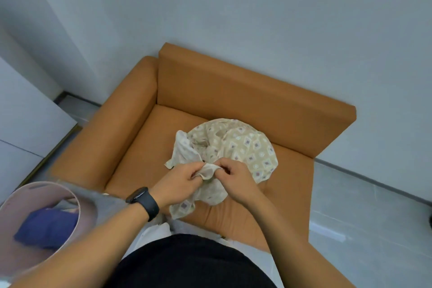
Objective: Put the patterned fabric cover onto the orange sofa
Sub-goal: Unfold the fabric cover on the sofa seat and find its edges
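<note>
- While it lay bunched on the seat of the orange sofa (210, 91), the cover (243, 145) showed beige cloth printed with pale diamonds and dots, its paler underside turned up at the left.
- Both hands pinched one gathered edge at the near side of the heap: left hand (180, 184) and right hand (233, 177), fingers curled round the cloth, almost touching.
- Most of the cover lay beyond the hands, toward the backrest.
</note>
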{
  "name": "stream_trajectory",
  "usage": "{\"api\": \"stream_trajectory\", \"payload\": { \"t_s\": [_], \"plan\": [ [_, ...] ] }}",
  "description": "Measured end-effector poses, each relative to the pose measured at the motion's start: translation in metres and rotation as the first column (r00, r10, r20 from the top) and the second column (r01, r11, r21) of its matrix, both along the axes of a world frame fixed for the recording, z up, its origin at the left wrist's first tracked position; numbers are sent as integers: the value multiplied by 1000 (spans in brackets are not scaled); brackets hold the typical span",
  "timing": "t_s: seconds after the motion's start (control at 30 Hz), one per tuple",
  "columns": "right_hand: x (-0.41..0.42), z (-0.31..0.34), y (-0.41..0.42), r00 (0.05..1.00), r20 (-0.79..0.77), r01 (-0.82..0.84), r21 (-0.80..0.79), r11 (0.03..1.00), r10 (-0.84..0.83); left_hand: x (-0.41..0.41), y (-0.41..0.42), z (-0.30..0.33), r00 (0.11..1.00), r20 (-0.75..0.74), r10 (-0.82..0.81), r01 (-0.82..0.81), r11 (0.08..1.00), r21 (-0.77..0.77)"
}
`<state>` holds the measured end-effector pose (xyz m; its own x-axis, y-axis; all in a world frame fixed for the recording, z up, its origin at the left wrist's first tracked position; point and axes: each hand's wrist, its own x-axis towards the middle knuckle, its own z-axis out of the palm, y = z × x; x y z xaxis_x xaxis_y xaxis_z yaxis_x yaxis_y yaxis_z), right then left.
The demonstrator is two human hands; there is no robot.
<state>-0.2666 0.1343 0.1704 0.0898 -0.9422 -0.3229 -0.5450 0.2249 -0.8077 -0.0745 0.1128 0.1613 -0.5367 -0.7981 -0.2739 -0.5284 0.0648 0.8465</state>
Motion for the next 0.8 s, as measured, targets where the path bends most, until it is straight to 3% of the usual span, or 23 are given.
{"api": "stream_trajectory", "payload": {
  "t_s": [0.13,0.23,0.27,0.4,0.43,0.5,0.6,0.63,0.7,0.73,0.8],
  "plan": [
    [-9,-18,2,997,72,-3,307,952,-20,10,21,-20,1000,-20,7,-5,996,88],
    [0,-43,-7,984,-81,177,366,914,-158,12,26,-25,999,-30,-21,25,990,139],
    [5,-55,-12,980,-147,184,385,904,-137,14,26,-27,999,-38,-9,15,987,162],
    [27,-88,-22,890,-397,52,574,818,222,21,25,-32,998,-46,33,-23,978,206],
    [30,-90,-22,899,-397,68,549,833,188,24,24,-33,999,-25,35,-29,979,204],
    [33,-77,-21,943,-328,187,371,909,-60,33,20,-33,1000,15,-11,7,977,213],
    [38,-29,-17,926,-24,377,20,926,-376,44,11,-25,989,4,-146,135,921,364],
    [41,-10,-14,925,72,376,-23,926,-373,43,9,-22,996,-36,-86,93,910,403],
    [45,14,-7,949,146,291,-58,955,-280,32,1,-17,969,-101,224,-148,861,486],
    [47,19,-3,960,153,248,-62,967,-236,24,-6,-14,924,-116,365,-246,798,551],
    [51,19,6,969,158,201,-51,978,-191,7,-18,-12,860,-125,495,-274,654,706]
  ]
}}
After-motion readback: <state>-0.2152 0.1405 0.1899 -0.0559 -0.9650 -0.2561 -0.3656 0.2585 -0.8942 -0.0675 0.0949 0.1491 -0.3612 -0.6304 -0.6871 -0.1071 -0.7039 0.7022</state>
